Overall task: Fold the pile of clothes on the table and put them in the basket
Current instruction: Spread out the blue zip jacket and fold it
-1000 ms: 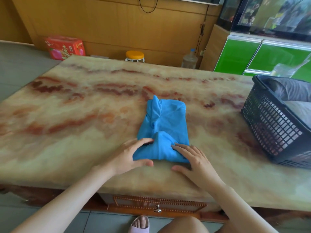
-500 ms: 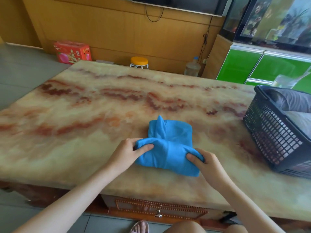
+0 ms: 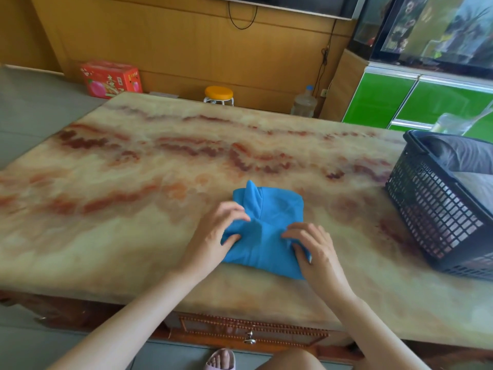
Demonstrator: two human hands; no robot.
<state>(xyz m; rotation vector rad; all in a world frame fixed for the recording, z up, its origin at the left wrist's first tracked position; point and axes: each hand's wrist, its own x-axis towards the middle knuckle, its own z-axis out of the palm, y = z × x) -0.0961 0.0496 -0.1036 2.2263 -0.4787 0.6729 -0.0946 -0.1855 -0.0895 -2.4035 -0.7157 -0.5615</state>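
Both hands grip the folded blue garment (image 3: pixel 269 222) near the table's (image 3: pixel 133 209) near edge.

The garment lies flat on the marble-patterned top, centre-right, well apart from the dark basket (image 3: pixel 432 209) at the far right, which holds grey cloth (image 3: pixel 466 156). The left hand (image 3: pixel 213 236) pinches the garment's left edge: fingers curled on top, thumb tucked against the fold below them. The right hand (image 3: pixel 313 249) clamps the near right corner, fingers bent onto the cloth with the thumb pressed in beneath. A raised flap stands at the garment's far edge, beyond the fingertips.
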